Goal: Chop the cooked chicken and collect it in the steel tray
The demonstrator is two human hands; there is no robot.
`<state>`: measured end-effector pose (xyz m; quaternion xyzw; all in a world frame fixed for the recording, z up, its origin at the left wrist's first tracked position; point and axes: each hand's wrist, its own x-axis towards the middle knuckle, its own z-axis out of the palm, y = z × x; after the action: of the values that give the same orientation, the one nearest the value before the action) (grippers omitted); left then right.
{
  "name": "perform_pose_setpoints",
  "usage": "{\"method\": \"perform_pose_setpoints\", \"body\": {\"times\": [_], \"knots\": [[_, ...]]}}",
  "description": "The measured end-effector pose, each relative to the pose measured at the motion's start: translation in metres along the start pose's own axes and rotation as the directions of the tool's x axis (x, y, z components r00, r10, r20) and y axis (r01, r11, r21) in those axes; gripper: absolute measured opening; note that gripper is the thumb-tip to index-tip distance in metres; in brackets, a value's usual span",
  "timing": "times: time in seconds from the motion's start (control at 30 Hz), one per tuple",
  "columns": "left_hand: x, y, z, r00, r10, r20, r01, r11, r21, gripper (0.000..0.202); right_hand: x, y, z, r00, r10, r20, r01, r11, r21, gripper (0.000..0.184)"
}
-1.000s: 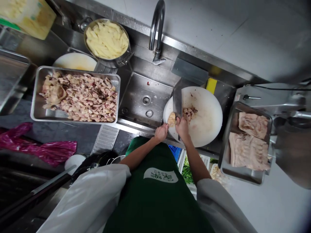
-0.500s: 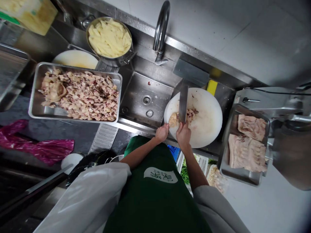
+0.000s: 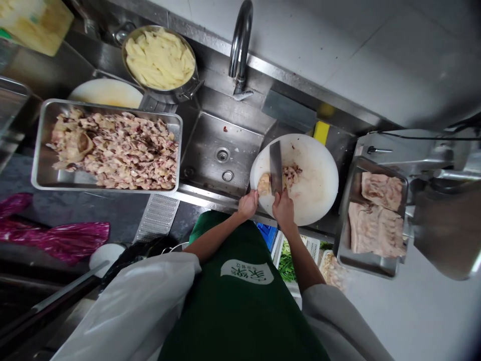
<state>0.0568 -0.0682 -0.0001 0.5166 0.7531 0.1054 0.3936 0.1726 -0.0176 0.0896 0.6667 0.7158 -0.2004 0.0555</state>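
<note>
A round white cutting board [image 3: 315,185] sits over the right end of the sink. My right hand [image 3: 284,209] is closed round the handle of a cleaver [image 3: 275,165], whose broad blade points away from me over the board. To the blade's left lies a pale yellowish piece of meat [image 3: 264,184], which looks like chicken. At its near end, my left hand [image 3: 248,204] has its fingers closed on it by the board's edge. Small chopped meat pieces [image 3: 292,175] lie just right of the blade. Whether the blade touches the meat is hard to tell.
Left of the sink basin [image 3: 240,145], a metal tray [image 3: 84,180] holds a heap of chopped meat. A pot [image 3: 173,93] of pale slices stands behind it. The faucet [image 3: 240,45] arches over the basin. At right, another tray [image 3: 343,245] holds large meat slabs.
The cleaver blade, blurred before, now shows sharply and has tilted slightly left. My view has shifted a little, so the surroundings sit farther left. Both hands keep their grip.
</note>
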Motion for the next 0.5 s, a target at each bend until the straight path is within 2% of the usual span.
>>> {"method": "perform_pose_setpoints", "body": {"times": [0.1, 0.23, 0.3, 0.37, 0.43, 0.5], "knots": [[0.0, 0.0, 0.001, 1.0, 0.0, -0.005, 0.0, 1.0, -0.018, 0.045, -0.008, -0.012, 0.004, 0.994, 0.001, -0.105, 0.003, 0.999, 0.034, 0.043], [-0.001, 0.001, 0.0, 1.0, -0.003, -0.008, 0.003, 1.0, -0.028, 0.045, -0.007, -0.024, 0.015, 0.999, -0.027, -0.031, 0.027, 0.999, 0.025, 0.041], [-0.001, 0.002, -0.001, 1.0, -0.01, -0.003, 0.01, 1.0, -0.029, 0.046, -0.007, -0.023, 0.011, 0.999, -0.028, -0.029, 0.029, 0.999, 0.023, 0.039], [-0.001, 0.002, 0.0, 1.0, -0.015, -0.006, 0.015, 0.999, -0.035, 0.046, -0.009, -0.022, 0.0, 0.995, -0.035, -0.097, 0.039, 0.999, 0.036, 0.039], [-0.002, 0.002, 0.001, 1.0, -0.013, -0.016, 0.013, 0.999, -0.044, 0.047, -0.013, -0.022, -0.012, 0.976, -0.02, -0.215, 0.034, 0.998, 0.061, 0.044], [-0.002, 0.001, 0.002, 1.0, -0.007, -0.027, 0.006, 0.999, -0.054, 0.046, -0.016, -0.025, -0.017, 0.959, 0.002, -0.284, 0.022, 0.997, 0.08, 0.048]]}}
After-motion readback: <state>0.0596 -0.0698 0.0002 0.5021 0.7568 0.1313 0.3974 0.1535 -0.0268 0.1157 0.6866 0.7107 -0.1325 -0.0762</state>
